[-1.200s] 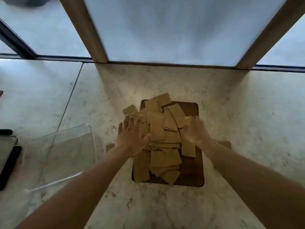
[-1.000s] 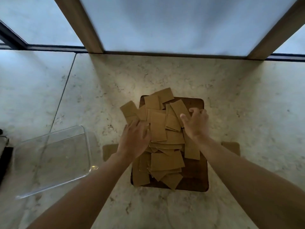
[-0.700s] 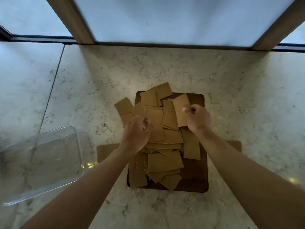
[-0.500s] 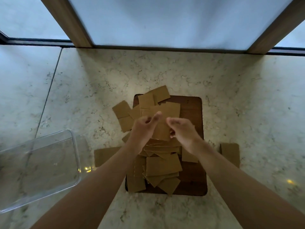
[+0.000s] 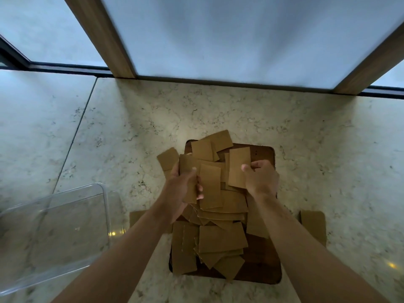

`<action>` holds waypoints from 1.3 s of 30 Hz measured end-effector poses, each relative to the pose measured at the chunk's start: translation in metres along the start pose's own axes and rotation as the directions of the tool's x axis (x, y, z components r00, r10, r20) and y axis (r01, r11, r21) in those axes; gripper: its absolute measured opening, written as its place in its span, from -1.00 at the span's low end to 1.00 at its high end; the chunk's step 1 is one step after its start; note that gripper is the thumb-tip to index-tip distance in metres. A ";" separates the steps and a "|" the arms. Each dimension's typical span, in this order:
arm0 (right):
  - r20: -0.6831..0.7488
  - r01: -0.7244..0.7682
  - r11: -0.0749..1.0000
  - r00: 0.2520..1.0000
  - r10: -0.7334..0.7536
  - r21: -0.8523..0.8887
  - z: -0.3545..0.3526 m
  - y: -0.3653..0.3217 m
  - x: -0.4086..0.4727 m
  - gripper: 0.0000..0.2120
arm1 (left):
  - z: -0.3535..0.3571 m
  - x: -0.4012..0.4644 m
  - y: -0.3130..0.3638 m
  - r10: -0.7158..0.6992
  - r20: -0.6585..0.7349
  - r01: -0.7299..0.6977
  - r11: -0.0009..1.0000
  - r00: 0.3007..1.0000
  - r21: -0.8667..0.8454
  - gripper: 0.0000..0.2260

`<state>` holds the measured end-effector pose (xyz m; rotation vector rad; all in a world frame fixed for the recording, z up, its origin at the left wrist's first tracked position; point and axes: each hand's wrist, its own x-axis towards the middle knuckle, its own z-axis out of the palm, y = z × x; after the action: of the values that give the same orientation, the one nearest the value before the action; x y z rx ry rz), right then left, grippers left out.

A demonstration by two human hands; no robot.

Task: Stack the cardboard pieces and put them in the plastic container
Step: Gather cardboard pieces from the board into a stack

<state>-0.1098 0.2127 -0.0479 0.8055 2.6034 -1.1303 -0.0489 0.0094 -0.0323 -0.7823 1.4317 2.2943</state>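
Around the work, a pale marble counter runs back to a frosted window with wooden frame posts. A dark wooden board lies in the middle of the counter, and a loose heap of cardboard pieces covers most of it, overlapping at all angles and spilling past its far and left edges. Two stray pieces lie flat on the counter: one to the right of the board, another to the left, partly behind the left forearm. The clear plastic container sits well apart to the left, with nothing in it that can be made out; its left side is cut off by the frame edge.

Above the heap, the left hand is closed around a piece of cardboard, thumb on top. The right hand pinches a tall piece by its right edge, thumb in front and fingers curled behind. Whether either hand holds more than one piece cannot be told. Both forearms cross the near part of the board and hide some of the heap and the board's edges.
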 end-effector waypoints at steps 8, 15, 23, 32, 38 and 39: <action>0.381 0.072 0.977 0.913 -0.145 0.199 0.010 -0.011 -0.043 -0.80 | 0.024 0.009 0.000 -0.037 -0.014 0.040 0.938 0.999 0.345 -0.87; 0.132 0.151 0.896 0.986 -0.105 -0.418 0.015 -0.005 -0.021 -0.24 | -0.009 0.005 -0.006 -0.062 0.024 0.060 0.996 0.998 0.065 -0.49; 0.237 -0.095 0.951 0.971 0.024 0.294 -0.006 -0.012 -0.032 -0.85 | -0.007 -0.008 0.001 -0.033 -0.015 0.033 0.999 0.999 -0.001 -0.71; 0.035 0.139 0.889 0.990 -0.138 -0.437 -0.019 0.049 -0.075 -0.59 | 0.010 -0.029 -0.027 -0.186 -0.013 0.186 0.982 0.982 -0.041 -0.69; 0.064 -0.120 0.980 0.989 0.132 -0.158 -0.036 0.089 -0.070 -0.33 | 0.014 -0.049 -0.037 -0.238 0.020 0.239 0.970 0.971 -0.040 -0.76; 0.078 -0.138 0.985 0.986 0.146 -0.100 -0.041 0.090 -0.067 -0.46 | 0.017 -0.052 -0.036 -0.223 -0.002 0.223 0.975 0.975 -0.003 -0.74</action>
<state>-0.0023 0.2654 -0.0503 0.8867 2.4659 -0.9732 0.0068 0.0415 -0.0211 -0.8980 1.2707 2.1266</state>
